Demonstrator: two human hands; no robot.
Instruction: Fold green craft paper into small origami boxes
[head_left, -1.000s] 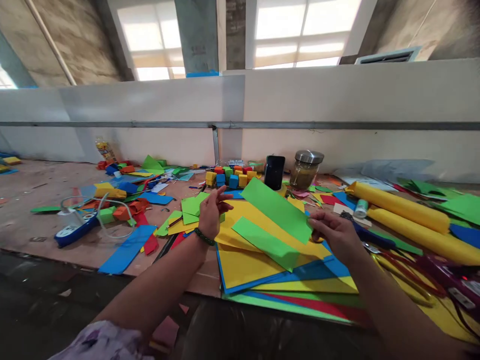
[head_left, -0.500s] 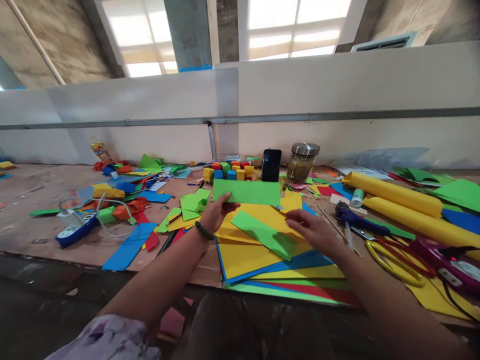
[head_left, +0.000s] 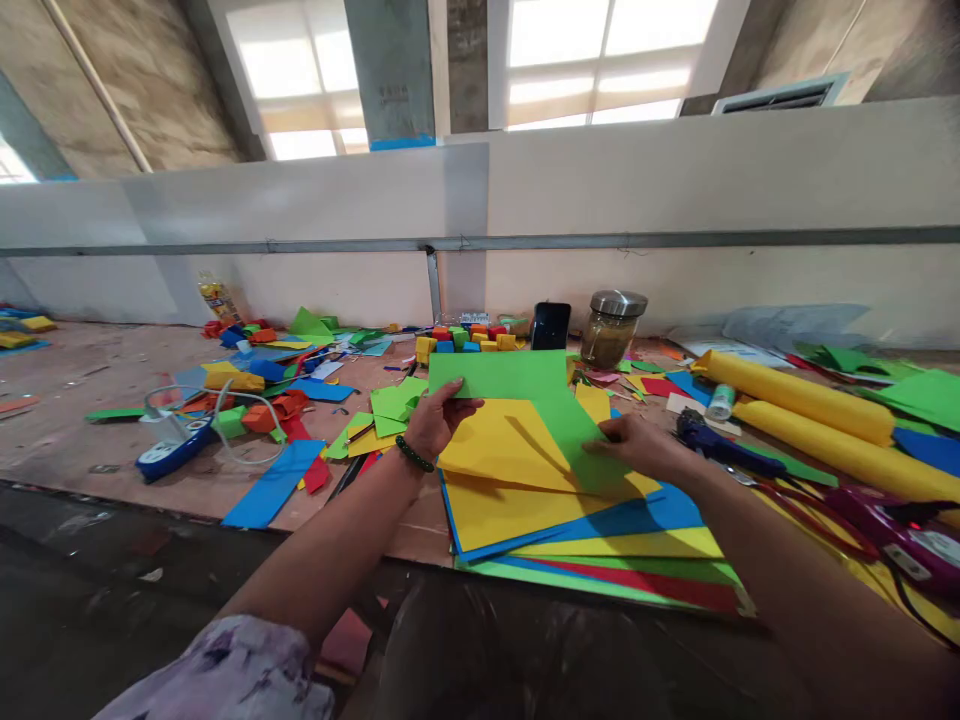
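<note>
My left hand (head_left: 442,418) pinches the lower left corner of a green paper strip (head_left: 499,374), held up level above the stack. In my right hand (head_left: 641,445) is the edge of a second green paper strip (head_left: 574,435), gripped between thumb and fingers. That strip slants, and its upper end meets the first strip; I cannot tell whether they touch. Beneath both hands lies a stack of coloured sheets, with a yellow sheet (head_left: 502,510) on top and blue, green and red ones (head_left: 667,585) showing at the edges.
Behind stand a phone (head_left: 550,326), a lidded jar (head_left: 611,330) and small coloured paper blocks (head_left: 465,342). Yellow rolls (head_left: 802,395), a blue-handled tool (head_left: 727,445) and a purple power strip (head_left: 900,530) lie right. A blue power strip (head_left: 176,450) and paper scraps lie left.
My right hand has taken hold of the second green strip, which lay on the stack, and lifted it toward the first. The view has shifted slightly.
</note>
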